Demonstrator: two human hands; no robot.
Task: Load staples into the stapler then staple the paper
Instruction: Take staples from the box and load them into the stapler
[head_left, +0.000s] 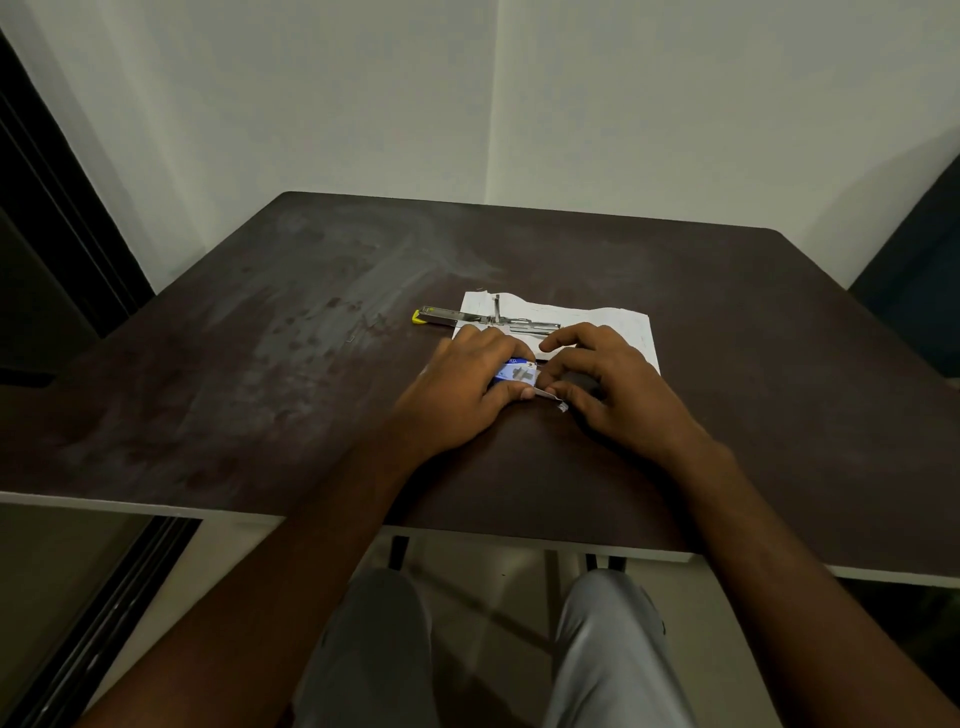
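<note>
Just before the opened stapler (485, 318) lying across the paper (613, 325), the left hand (462, 387) grips a blue staple box (515, 374) while the right hand (618, 387) pinches its flap (548, 396).

The table (260, 364) has a dark brown, matt top, probably laminate, smeared with pale dusty streaks (its edge band is white). The stapler (470, 317) is bare, shiny metal with a yellow plastic tip. The paper (613, 325) beneath it is plain white and matt, slightly creased. The staple box (515, 373) looks like thin printed card, blue and white, faintly glossy. The wall (675, 130) is smooth, matt paint.
</note>
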